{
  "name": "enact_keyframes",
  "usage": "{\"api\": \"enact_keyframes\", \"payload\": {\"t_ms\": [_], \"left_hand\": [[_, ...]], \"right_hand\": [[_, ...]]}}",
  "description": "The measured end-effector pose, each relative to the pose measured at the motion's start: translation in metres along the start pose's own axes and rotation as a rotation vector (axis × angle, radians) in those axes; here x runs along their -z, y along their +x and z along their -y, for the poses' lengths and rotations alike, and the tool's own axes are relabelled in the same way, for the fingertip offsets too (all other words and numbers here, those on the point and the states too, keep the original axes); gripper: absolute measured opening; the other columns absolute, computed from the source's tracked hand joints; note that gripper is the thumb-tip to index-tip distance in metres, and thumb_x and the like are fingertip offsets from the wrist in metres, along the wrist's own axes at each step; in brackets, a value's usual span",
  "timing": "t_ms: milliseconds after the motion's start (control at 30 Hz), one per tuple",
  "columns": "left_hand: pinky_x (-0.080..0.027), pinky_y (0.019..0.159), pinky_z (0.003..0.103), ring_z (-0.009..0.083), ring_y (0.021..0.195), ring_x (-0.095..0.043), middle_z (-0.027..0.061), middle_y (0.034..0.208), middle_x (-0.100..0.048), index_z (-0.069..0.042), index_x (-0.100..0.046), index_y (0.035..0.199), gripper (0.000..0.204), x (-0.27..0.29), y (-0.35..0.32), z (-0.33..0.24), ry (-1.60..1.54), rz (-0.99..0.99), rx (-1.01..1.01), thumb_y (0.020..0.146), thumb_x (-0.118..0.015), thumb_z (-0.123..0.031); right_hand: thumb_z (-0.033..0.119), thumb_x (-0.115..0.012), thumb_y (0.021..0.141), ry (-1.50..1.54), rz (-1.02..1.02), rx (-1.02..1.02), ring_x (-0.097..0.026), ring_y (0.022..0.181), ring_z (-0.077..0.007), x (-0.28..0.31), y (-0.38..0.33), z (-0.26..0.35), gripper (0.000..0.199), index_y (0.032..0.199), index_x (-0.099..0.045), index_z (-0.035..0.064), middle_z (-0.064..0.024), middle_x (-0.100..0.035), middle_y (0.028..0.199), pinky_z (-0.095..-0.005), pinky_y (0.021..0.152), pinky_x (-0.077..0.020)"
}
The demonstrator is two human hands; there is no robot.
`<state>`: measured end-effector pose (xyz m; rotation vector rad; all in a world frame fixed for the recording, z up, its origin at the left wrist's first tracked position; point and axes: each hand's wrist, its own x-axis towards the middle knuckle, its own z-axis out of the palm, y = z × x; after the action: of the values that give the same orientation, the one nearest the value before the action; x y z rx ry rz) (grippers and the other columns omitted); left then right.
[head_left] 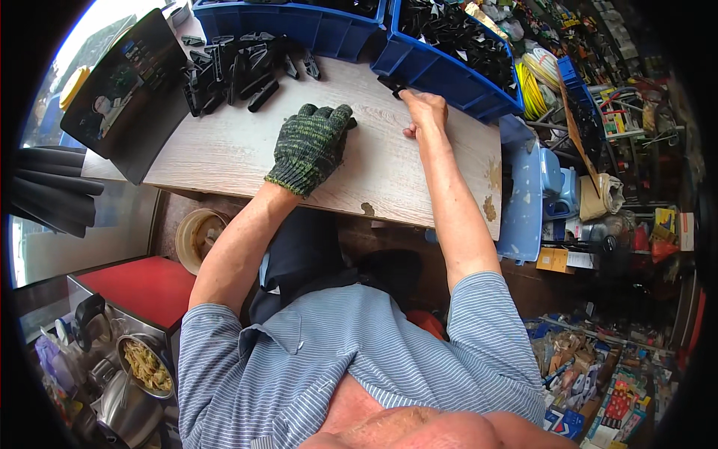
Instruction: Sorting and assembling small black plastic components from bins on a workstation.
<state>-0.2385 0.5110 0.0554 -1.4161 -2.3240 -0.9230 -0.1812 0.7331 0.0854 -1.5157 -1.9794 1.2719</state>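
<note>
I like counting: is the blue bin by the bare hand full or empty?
Looks full: black pieces heap up inside the blue bin.

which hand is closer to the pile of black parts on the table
Left. The gloved left hand is right of the pile and lower in view; the right hand is farther right, near a blue bin.

Mottled green-black glove [307,146], black parts [235,78]

Yellow coil [531,93], red tabletop [134,288]
</note>
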Motion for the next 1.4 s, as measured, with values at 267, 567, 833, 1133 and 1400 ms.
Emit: {"api": "enact_keyframes", "payload": {"t_ms": [267, 567, 833, 1133, 1400], "left_hand": [[-0.052, 0.072, 0.043, 0.0324, 0.083, -0.063, 0.0115, 0.094, -0.069, -0.008, -0.066, 0.109, 0.026, 0.003, 0.001, -0.001, -0.083, -0.195, -0.023, 0.084, -0.07, -0.015], [-0.049, 0.094, 0.031, 0.0173, 0.113, -0.06, 0.011, 0.12, -0.063, -0.001, -0.06, 0.128, 0.038, -0.015, -0.013, -0.026, -0.89, -0.138, 0.169, 0.09, -0.062, 0.003], [-0.051, 0.088, 0.034, 0.0218, 0.103, -0.063, 0.0118, 0.112, -0.069, -0.001, -0.063, 0.123, 0.031, -0.022, -0.019, -0.029, -0.751, -0.054, 0.079, 0.092, -0.062, -0.005], [-0.046, 0.052, 0.025, 0.0096, 0.062, -0.057, 0.0033, 0.076, -0.062, -0.003, -0.062, 0.119, 0.027, -0.014, -0.01, -0.043, -1.208, 0.001, 0.566, 0.097, -0.056, -0.017], [-0.052, 0.08, 0.04, 0.0326, 0.087, -0.066, 0.0169, 0.099, -0.068, -0.005, -0.065, 0.115, 0.032, -0.003, -0.008, -0.041, -0.452, -0.202, 0.378, 0.092, -0.067, -0.028]], "right_hand": [[0.022, -0.074, 0.081, -0.015, -0.064, 0.031, -0.047, 0.041, -0.0137, 0.001, 0.006, -0.009, 0.027, 0.097, -0.07, 0.0004, -0.0061, -0.055, 0.061, -0.0344, 0.039, -0.0525], [0.02, -0.063, 0.09, 0.486, 0.702, 0.136, -0.043, 0.038, -0.0129, 0.019, -0.065, -0.049, 0.017, 0.083, -0.06, 0.0045, -0.0002, -0.043, 0.048, -0.043, 0.049, -0.0589], [0.025, -0.058, 0.097, 0.716, 0.718, 0.174, -0.039, 0.039, -0.0097, 0.016, -0.091, -0.069, 0.024, 0.085, -0.062, 0.005, 0.0008, -0.046, 0.053, -0.0407, 0.043, -0.0571], [0.029, -0.065, 0.094, 0.546, 0.562, 0.281, -0.038, 0.043, -0.0059, 0.005, -0.106, -0.062, 0.025, 0.092, -0.066, 0.0036, 0.0039, -0.047, 0.057, -0.0273, 0.04, -0.0444], [0.03, -0.061, 0.096, 0.583, 0.429, 0.355, -0.035, 0.041, -0.0075, 0.001, -0.108, -0.067, 0.027, 0.078, -0.052, 0.011, 0.005, -0.037, 0.053, -0.0271, 0.037, -0.0388]]}}
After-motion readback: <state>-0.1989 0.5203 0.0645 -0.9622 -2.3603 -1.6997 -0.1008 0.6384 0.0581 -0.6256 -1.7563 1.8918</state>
